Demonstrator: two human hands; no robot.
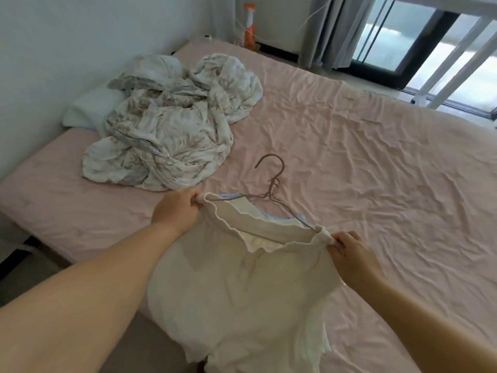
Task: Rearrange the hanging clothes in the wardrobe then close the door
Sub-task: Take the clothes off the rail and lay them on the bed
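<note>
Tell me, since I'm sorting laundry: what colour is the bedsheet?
Pale pink, wrinkled fitted bedsheet, clearest in the head view.

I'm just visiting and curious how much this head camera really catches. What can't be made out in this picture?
- Wardrobe and its door: outside the head view.
- Cream garment: lower part cut off by the bottom edge, so its type is unclear.
- Hanger: its shoulders disappear into the garment and light blue cloth.
- Left hand, right hand: fingertips buried in the waistband.
- Orange bottle: label too blurred.

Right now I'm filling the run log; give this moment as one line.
left hand: pinches cream ruffled garment | right hand: pinches same garment | pink wire hanger: partly inside | pink-sheeted bed: beneath
</note>
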